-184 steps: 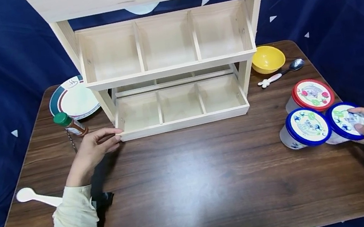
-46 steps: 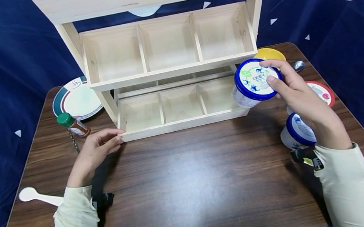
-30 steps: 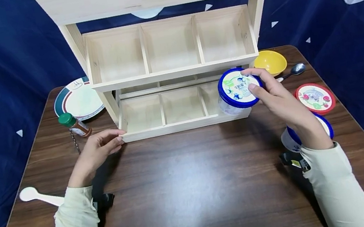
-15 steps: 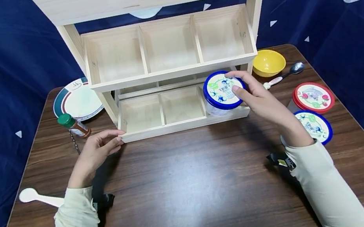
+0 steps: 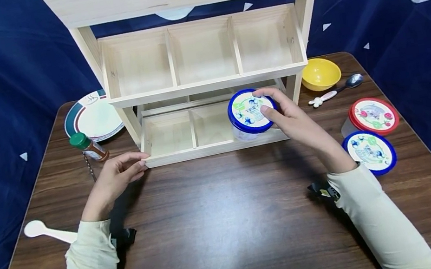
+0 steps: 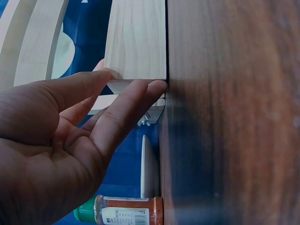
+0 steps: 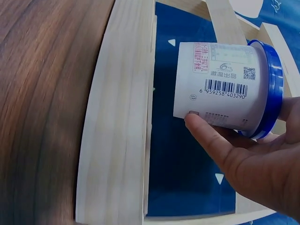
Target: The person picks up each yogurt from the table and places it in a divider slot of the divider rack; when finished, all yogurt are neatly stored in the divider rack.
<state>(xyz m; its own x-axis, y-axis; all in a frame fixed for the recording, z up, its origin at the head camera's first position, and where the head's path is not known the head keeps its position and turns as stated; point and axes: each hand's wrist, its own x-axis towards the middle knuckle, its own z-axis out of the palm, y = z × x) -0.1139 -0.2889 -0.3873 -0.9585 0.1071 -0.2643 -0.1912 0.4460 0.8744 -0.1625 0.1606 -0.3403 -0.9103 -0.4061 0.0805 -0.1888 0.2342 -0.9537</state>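
A wooden rack has an upper tray point(image 5: 202, 52) and a lower tray point(image 5: 169, 135), both divided into compartments. My left hand point(image 5: 114, 176) pinches the front left corner of the lower tray; the left wrist view shows its fingertips point(image 6: 140, 86) against the end of the front board point(image 6: 136, 42). In my right hand point(image 5: 293, 119) is a white plastic tub with a blue lid point(image 5: 250, 110), gripped by the lid and side. The tub hangs over the lower tray, around its middle and right compartments. Its barcoded side point(image 7: 220, 84) shows in the right wrist view, apart from the board.
At right stand a red-lidded tub point(image 5: 373, 116), another blue-lidded tub point(image 5: 370, 152), a yellow bowl point(image 5: 320, 74) and a spoon point(image 5: 337, 90). Plates point(image 5: 94, 118), a green-capped spice jar point(image 5: 89, 146) and a white spoon-like utensil point(image 5: 49, 231) lie left, on the wooden table point(image 5: 230, 226).
My right hand lifted the blue-lidded tub from the group at right and carried it left, past the yellow bowl, over the lower tray. My left hand stayed at the tray's corner.
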